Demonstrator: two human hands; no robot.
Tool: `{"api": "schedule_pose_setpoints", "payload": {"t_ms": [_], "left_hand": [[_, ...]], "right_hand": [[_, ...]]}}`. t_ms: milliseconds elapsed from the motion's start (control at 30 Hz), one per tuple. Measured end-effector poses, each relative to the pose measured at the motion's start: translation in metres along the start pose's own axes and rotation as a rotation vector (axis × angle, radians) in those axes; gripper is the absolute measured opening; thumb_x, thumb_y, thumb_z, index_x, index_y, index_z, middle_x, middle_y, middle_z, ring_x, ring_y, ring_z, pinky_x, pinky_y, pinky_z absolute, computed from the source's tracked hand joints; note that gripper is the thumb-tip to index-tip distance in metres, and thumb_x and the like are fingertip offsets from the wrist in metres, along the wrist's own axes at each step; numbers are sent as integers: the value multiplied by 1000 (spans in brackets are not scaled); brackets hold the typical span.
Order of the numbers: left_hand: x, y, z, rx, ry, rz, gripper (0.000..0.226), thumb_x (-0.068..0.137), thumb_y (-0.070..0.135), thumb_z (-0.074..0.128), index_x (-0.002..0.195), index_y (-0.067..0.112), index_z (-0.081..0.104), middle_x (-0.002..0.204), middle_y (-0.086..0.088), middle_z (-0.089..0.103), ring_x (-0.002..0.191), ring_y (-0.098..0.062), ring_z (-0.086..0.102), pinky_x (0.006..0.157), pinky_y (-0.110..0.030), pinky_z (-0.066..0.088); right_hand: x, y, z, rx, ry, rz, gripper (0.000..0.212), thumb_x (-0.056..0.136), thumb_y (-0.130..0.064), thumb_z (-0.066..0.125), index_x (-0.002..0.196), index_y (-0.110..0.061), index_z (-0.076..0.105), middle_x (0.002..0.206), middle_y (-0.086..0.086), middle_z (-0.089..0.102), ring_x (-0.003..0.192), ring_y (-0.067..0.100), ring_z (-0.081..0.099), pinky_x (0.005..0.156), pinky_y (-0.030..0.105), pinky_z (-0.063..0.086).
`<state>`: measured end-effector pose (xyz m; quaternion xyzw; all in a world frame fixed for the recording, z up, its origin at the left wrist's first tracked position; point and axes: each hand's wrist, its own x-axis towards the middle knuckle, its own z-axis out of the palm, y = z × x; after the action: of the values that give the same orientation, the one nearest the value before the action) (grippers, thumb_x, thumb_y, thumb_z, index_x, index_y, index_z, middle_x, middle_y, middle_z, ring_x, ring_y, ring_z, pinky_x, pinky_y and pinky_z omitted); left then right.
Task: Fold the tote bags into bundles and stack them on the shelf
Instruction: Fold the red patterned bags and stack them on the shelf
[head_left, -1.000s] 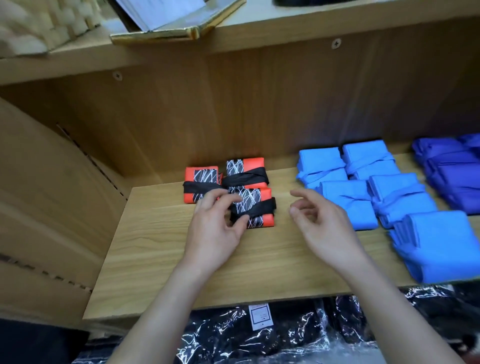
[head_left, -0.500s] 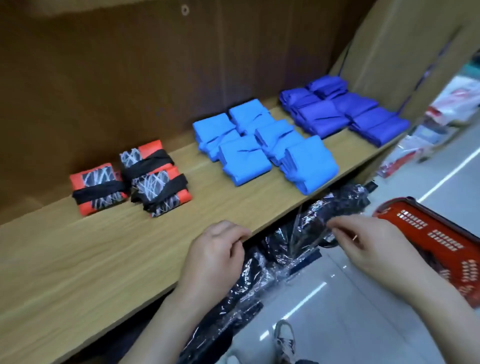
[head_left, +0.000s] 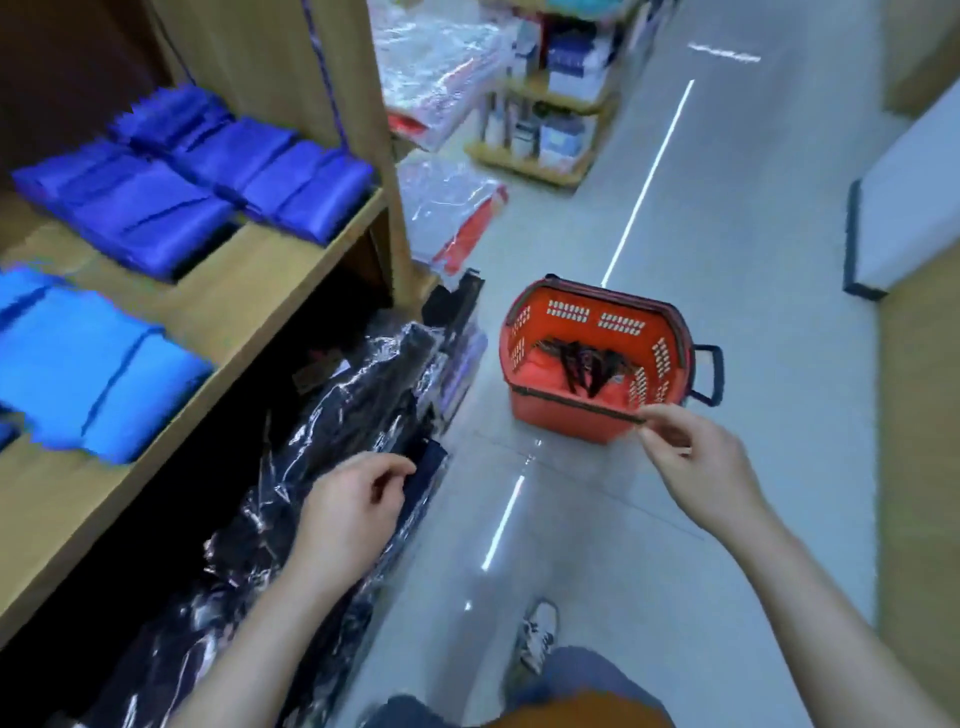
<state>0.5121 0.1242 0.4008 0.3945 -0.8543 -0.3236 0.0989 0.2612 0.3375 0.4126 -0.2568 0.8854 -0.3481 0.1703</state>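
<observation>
Tote bags: loose stock in floor basket, folded bundles on shelf
Orange tote bag (head_left: 582, 364) with black straps, lying crumpled inside red basket (head_left: 561, 421) on grey floor (head_left: 727, 260); light blue bundles (head_left: 93, 374) and dark blue bundles (head_left: 171, 197) in rows on wooden shelf (head_left: 249, 270); right hand (head_left: 701, 467) at basket's near rim, thumb and forefinger drawn together, cannot tell if pinching the rim; left hand (head_left: 353, 509) loosely curled, holding nothing, over plastic-wrapped dark packs (head_left: 363, 374) beneath shelf
</observation>
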Motion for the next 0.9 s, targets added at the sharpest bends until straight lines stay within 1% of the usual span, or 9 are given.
{"api": "schedule_pose_setpoints", "payload": {"t_ms": [100, 233, 367, 433, 500, 600, 700, 800, 900], "left_hand": [[48, 37, 38, -44, -61, -26, 19, 86, 10, 67, 92, 26, 75, 87, 12, 73, 71, -3, 62, 68, -13, 42], [115, 75, 89, -58, -140, -18, 19, 87, 12, 64, 91, 27, 75, 77, 12, 69, 67, -3, 61, 62, -1, 36], [185, 92, 145, -142, -242, -51, 23, 88, 13, 61, 84, 34, 69, 75, 11, 71, 73, -8, 66, 72, -24, 51], [219, 99, 175, -184, -296, -70, 27, 90, 13, 57, 82, 37, 68, 73, 12, 70, 69, -5, 65, 68, -25, 51], [257, 102, 210, -205, -342, -74, 25, 91, 14, 54, 86, 33, 70, 73, 12, 70, 70, -8, 65, 70, -28, 54], [319, 102, 270, -181, -434, -74, 22, 93, 16, 53, 92, 29, 71, 79, 10, 70, 75, -12, 66, 74, -34, 57], [374, 96, 333, -62, -542, -39, 24, 94, 15, 51, 100, 27, 71, 92, 9, 69, 84, -14, 64, 80, -32, 54], [419, 76, 402, 96, -663, 55, 28, 94, 13, 49, 111, 22, 69, 112, 3, 69, 106, -18, 61, 93, -31, 46], [456, 52, 475, 224, -771, 137, 29, 96, 13, 45, 113, 20, 68, 116, -3, 68, 109, -24, 60, 91, -31, 46]], "right_hand": [[32, 45, -20, 77, 61, 158, 18, 89, -15, 64, 101, -28, 68, 90, -3, 69, 85, 13, 63, 73, 17, 43], [81, 87, -30, 122, 143, 276, 23, 90, -15, 62, 112, -20, 68, 92, 0, 67, 86, 16, 60, 81, 26, 44], [134, 119, -17, 181, 220, 335, 21, 91, -16, 62, 111, -19, 67, 95, -4, 66, 87, 13, 60, 82, 19, 47], [161, 133, -6, 171, 212, 335, 20, 91, -19, 63, 111, -20, 67, 98, -6, 67, 89, 9, 62, 74, 7, 42], [192, 148, 7, 150, 193, 335, 19, 91, -21, 64, 110, -23, 67, 99, -7, 67, 89, 7, 63, 70, 6, 41], [243, 176, 31, 130, 192, 368, 18, 91, -22, 65, 108, -24, 67, 96, -9, 67, 87, 7, 63, 73, 11, 45], [298, 214, 59, 104, 151, 407, 21, 92, -23, 62, 112, -21, 67, 98, -6, 67, 89, 9, 61, 75, 11, 42], [349, 259, 93, 14, 40, 431, 29, 93, -19, 59, 122, -18, 63, 110, -1, 66, 101, 16, 60, 91, 28, 46], [399, 309, 136, -100, -93, 380, 40, 91, -14, 57, 130, -20, 57, 126, 2, 61, 113, 21, 58, 99, 36, 46]]}}
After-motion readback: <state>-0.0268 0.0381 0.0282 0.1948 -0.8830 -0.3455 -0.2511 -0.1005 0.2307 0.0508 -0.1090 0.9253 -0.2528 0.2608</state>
